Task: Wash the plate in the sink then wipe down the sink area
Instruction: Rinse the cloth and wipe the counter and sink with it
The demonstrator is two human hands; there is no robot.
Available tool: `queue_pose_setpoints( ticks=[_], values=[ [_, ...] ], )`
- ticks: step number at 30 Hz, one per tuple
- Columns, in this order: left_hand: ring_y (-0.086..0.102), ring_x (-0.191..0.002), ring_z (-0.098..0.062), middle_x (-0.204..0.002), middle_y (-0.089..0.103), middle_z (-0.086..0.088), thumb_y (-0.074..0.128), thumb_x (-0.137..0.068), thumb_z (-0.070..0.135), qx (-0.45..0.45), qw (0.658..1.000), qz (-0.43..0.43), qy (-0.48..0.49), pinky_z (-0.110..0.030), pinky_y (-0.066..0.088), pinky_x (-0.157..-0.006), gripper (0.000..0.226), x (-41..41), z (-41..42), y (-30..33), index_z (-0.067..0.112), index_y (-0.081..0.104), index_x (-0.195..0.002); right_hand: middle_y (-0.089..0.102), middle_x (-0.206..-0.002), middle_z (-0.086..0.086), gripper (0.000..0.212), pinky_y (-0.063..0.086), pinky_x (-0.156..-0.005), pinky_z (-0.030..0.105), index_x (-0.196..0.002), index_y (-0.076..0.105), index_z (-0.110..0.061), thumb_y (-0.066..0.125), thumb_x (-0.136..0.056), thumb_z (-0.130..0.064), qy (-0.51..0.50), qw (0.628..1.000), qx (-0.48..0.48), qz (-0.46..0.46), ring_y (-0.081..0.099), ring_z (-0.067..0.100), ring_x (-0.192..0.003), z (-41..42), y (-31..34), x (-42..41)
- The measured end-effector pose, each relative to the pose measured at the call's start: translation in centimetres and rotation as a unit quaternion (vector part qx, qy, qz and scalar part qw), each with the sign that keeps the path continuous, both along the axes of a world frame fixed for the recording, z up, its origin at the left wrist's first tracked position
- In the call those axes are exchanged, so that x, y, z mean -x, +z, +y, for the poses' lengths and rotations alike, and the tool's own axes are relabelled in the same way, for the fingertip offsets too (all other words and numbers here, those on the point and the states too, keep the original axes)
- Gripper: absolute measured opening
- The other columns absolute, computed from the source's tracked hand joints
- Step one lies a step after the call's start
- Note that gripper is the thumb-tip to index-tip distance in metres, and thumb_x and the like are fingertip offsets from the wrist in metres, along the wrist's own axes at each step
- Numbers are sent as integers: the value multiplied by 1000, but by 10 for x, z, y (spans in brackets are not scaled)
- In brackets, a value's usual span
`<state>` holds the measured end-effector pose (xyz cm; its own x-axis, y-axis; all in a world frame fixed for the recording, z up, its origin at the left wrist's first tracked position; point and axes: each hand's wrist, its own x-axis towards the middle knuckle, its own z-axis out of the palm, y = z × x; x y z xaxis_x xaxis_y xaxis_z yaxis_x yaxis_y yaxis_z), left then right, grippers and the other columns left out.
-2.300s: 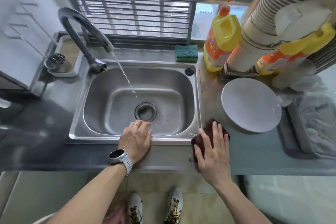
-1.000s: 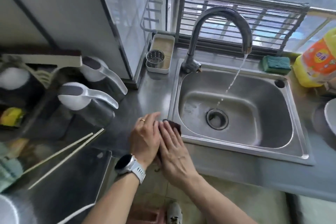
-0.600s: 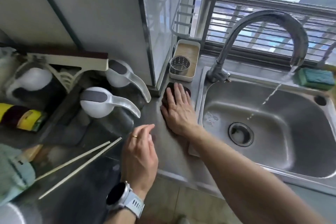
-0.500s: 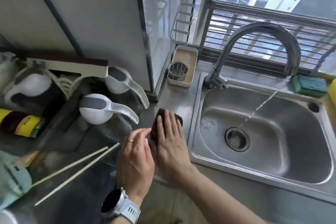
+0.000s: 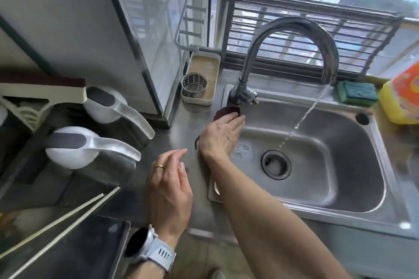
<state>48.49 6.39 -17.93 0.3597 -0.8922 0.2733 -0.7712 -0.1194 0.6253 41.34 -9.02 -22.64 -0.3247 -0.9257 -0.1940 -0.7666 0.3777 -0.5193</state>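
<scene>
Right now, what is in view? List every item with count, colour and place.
cloth: 1, dark brown, sink's left rim by tap base
sink: 1, steel, right
tap: 1, chrome, running
sponge: 1, green, behind sink
bottle: 1, yellow-orange, far right
caddy: 1, white, steel cup inside, left of tap
jugs: 2, white lids, left counter
chopsticks: 2, pale, lower left
left hand: bare, ring and watch, over counter
right hand: flat on cloth

Right hand (image 5: 221, 135): reaches forward, palm down, fingers straight and together, forearm bare.
Left hand (image 5: 170, 184): nearer the body, palm down, fingers relaxed and slightly spread, watch on wrist.
</scene>
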Motion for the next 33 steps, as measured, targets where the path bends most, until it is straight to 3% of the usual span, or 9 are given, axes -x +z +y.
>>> queue_pose_setpoints(
  ticks=[5, 9, 13, 16, 18, 21, 27, 30, 33],
  values=[
    [59, -111, -22, -120, 67, -6, 44, -98, 14, -3, 1000, 25, -5, -31, 42, -99, 31, 25, -18, 5, 11, 69, -117, 19, -163, 28, 67, 23, -123, 51, -156, 25, 2, 49, -102, -31, 200, 967, 126, 95, 16, 42, -152, 109, -13, 19],
    [60, -110, -25, -120, 66, -8, 46, -96, 15, -15, 998, 22, -62, -31, 42, -100, 30, 58, -24, -2, 11, 69, -115, 16, -166, 19, 76, 20, -125, 46, -160, 17, -8, 52, -99, -38, 339, 923, 138, 118, 11, 34, -155, 162, -16, 76],
    [61, -104, -30, -115, 68, -9, 49, -94, 15, -55, 991, -6, -126, -39, 46, -96, 29, 98, -24, -23, 11, 70, -114, 40, -157, 17, 59, 33, -118, 44, -147, 47, -5, 41, -105, -45, 302, 941, 113, 106, 34, 33, -148, 176, -9, 178],
    [67, -86, -32, -92, 73, -8, 48, -94, 29, -123, 972, -102, -172, -42, 49, -85, 27, 126, -17, -44, 16, 72, -97, 49, -150, 12, 52, 37, -115, 44, -138, 56, -10, 39, -104, -46, 257, 953, 98, 127, 44, 31, -141, 185, -2, 276],
    [66, -71, -34, -72, 69, -7, 42, -95, 40, -175, 945, -175, -215, -41, 49, -76, 40, 145, -15, -52, 17, 69, -76, 48, -151, 8, 48, 37, -114, 46, -137, 56, -15, 38, -105, -44, 232, 958, 80, 151, 42, 29, -142, 189, 1, 352],
    [68, -65, -33, -66, 66, -6, 38, -93, 46, -204, 917, -240, -246, -37, 50, -65, 50, 164, -22, -52, 16, 65, -64, 38, -159, 5, 46, 32, -118, 50, -142, 54, -18, 40, -104, -40, 275, 939, 74, 192, 33, 24, -149, 190, 9, 439],
    [68, -92, -24, -90, 69, 1, 11, -91, 62, -239, 864, -271, -351, -35, 49, -82, 66, 161, -42, -51, 23, 64, -88, 37, -161, 4, 43, 25, -124, 45, -140, 57, -15, 43, -104, -33, 268, 946, 114, 142, 29, 22, -151, 179, 1, 451],
    [68, -78, -23, -76, 65, 1, 24, -95, 57, -192, 868, -271, -370, -36, 52, -72, 52, 159, -42, -57, 24, 61, -77, 41, -158, 6, 43, 26, -122, 46, -137, 60, -12, 44, -102, -31, 318, 929, 110, 156, 31, 26, -150, 140, -2, 468],
    [65, -68, -20, -68, 59, 5, 33, -95, 55, -167, 874, -279, -360, -33, 50, -64, 44, 157, -42, -64, 26, 55, -70, 40, -159, 8, 41, 23, -123, 44, -136, 61, -10, 58, -96, -21, 374, 889, 90, 250, 31, 32, -149, 69, -8, 486]
  ],
)
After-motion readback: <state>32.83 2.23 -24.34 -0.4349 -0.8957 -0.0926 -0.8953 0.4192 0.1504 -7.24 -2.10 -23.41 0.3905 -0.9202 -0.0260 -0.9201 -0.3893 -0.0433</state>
